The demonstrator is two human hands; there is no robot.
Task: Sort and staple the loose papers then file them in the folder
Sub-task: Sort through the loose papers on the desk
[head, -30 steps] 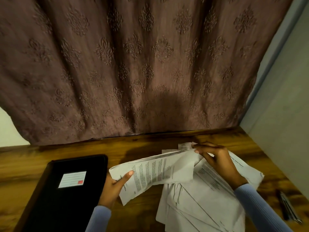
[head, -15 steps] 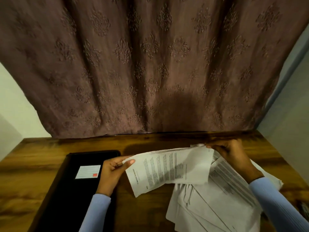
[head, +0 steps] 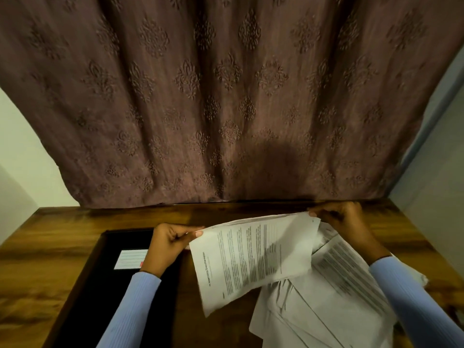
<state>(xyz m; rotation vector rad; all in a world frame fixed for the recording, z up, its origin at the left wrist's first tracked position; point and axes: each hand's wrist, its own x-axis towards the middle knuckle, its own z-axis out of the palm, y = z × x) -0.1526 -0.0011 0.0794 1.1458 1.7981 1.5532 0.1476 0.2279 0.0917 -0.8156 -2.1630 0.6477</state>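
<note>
A person in light blue ribbed sleeves holds a small sheaf of printed sheets point(head: 253, 257) above a wooden tabletop point(head: 57, 249). The left hand point(head: 170, 244) pinches the sheaf's left far corner between thumb and curled fingers, and the right hand point(head: 344, 219) pinches the right far corner the same way, so the pages hang slack between them and sag toward the near side. The top page is white and lightly creased, with a heading running along its left edge and dense columns of small dark text, too blurred to read. Several page edges show stacked at the far rim of the sheaf.

Under and to the right of the held sheets lies a loose pile of papers point(head: 334, 305), fanned out untidily on the tabletop, some blank side up and one with heavy lines of print. On the left of the tabletop lies a closed black folder point(head: 100, 297) with a white lined label point(head: 130, 259) that carries a small red mark; the left forearm crosses over it. A brown patterned curtain point(head: 226, 96) hangs behind the far edge of the tabletop.
</note>
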